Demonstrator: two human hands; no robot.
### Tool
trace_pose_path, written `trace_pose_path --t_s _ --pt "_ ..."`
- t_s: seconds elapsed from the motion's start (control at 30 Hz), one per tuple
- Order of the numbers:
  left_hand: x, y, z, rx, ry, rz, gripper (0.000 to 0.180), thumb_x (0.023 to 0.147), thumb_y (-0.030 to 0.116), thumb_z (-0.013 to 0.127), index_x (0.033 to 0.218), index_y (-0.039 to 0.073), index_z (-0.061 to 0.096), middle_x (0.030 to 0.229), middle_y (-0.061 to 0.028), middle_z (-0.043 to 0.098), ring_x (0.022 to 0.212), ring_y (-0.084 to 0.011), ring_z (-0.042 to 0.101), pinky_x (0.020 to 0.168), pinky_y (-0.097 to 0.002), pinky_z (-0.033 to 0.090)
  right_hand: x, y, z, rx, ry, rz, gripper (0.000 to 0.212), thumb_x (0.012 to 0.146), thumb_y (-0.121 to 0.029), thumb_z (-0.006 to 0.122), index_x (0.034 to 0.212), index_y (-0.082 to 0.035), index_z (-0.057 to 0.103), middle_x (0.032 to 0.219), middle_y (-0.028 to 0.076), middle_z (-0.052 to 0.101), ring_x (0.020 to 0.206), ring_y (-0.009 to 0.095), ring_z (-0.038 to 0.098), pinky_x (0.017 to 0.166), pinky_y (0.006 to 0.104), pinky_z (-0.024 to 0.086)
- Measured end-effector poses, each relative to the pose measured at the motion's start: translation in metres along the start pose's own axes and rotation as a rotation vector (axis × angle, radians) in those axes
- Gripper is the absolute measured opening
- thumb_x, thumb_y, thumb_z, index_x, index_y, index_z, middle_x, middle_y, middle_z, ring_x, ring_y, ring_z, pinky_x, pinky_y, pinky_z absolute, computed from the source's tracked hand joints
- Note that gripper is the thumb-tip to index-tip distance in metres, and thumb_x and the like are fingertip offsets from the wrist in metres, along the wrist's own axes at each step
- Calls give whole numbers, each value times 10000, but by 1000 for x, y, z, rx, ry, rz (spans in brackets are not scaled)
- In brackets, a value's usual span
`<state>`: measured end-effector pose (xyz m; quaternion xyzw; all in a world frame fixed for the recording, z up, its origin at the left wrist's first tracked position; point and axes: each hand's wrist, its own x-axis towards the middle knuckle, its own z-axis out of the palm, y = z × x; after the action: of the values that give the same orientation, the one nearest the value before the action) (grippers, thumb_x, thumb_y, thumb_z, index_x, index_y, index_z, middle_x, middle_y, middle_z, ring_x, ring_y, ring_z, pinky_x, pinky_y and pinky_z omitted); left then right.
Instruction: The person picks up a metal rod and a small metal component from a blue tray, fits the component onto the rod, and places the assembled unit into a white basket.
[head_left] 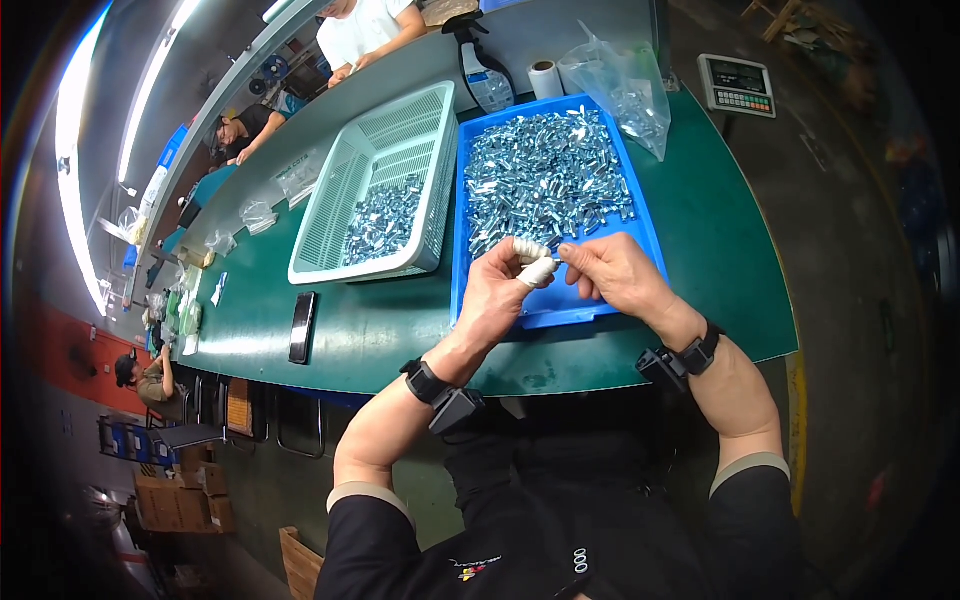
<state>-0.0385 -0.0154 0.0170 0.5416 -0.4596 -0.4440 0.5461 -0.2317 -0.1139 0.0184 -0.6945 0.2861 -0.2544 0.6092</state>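
Both hands meet above the near edge of a blue tray [570,317], which holds a heap of small shiny metal cylindrical pieces [545,170]. White wrapping covers the thumb and index finger of my left hand [495,290], and those fingers are closed in a pinch. My right hand [625,277] pinches thumb against index finger right beside them. Whatever sits between the fingertips is too small and covered to make out. Left of the tray, a pale green perforated basket [350,273] contains more small metal pieces [385,218], gathered toward its near end.
On the green table [715,250] lies a black phone [303,327]. Behind the tray stand a spray bottle [488,85], a roll [545,80] and a clear plastic bag [637,105] with metal pieces. A digital scale display [738,85] is at far right. Other people sit beyond the partition.
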Motion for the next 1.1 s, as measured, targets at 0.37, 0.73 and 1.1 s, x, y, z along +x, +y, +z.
trace_pose_path --t_s 0.37,0.73,1.1 --pt "8 70 -91 878 438 589 181 901 70 774 1066 33 710 981 -81 724 880 -200 690 829 -331 546 2 -7 -16 141 193 -99 496 1063 -433 605 807 -20 705 639 3 615 585 68 549 562 225 446" --pt "21 7 -45 1353 -309 546 201 838 76 714 1036 102 740 913 -94 607 934 -318 622 796 -427 522 8 6 -1 57 32 -27 464 1046 -390 638 787 -14 721 618 18 637 576 83 570 541 268 447" --pt "18 5 -36 1071 -170 525 162 841 123 795 950 63 692 907 -107 619 892 -328 615 774 -429 519 2 3 -4 -293 121 -79 421 998 -372 651 784 -16 717 641 91 682 589 218 656 585 377 489"
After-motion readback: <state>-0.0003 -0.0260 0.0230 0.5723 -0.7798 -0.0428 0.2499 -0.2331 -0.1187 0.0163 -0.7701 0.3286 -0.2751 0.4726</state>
